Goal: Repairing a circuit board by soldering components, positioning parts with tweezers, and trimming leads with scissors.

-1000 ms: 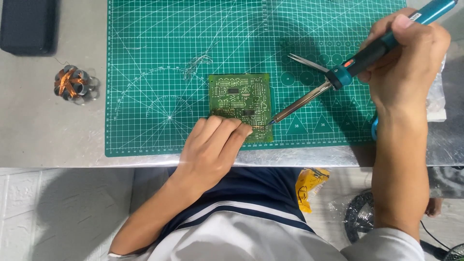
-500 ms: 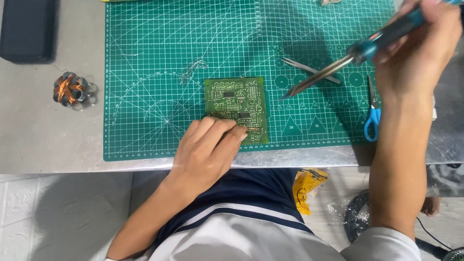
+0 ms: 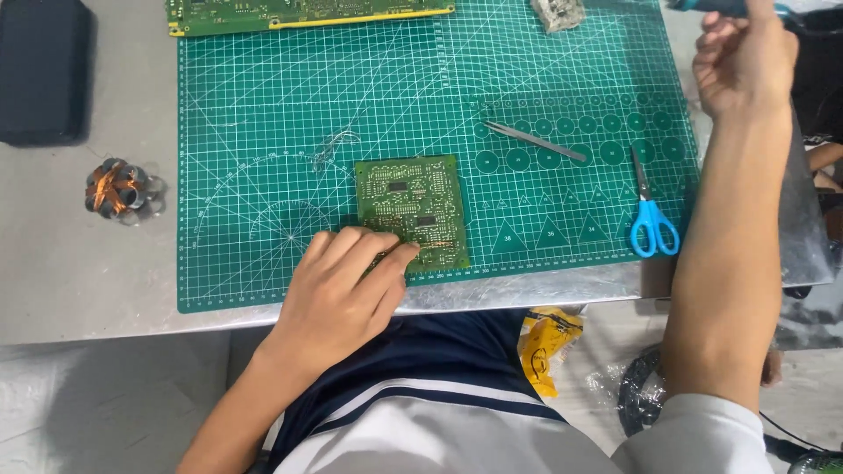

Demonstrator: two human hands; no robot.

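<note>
Left hand [image 3: 338, 285] lies open, fingertips on circuit board [image 3: 413, 209] near bench's front edge; right hand [image 3: 742, 57] grips teal-handled tool [image 3: 711, 7] at far right corner.

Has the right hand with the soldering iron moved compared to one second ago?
Yes. The right hand has lifted away from the small circuit board toward the far right corner of the green mat.

table [image 3: 79, 272] | green mat [image 3: 263, 114]; copper coil [image 3: 121, 190]; black case [image 3: 42, 70]

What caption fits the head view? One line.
Left hand steadies a circuit board on a green mat; right hand lifts a tool.
</note>
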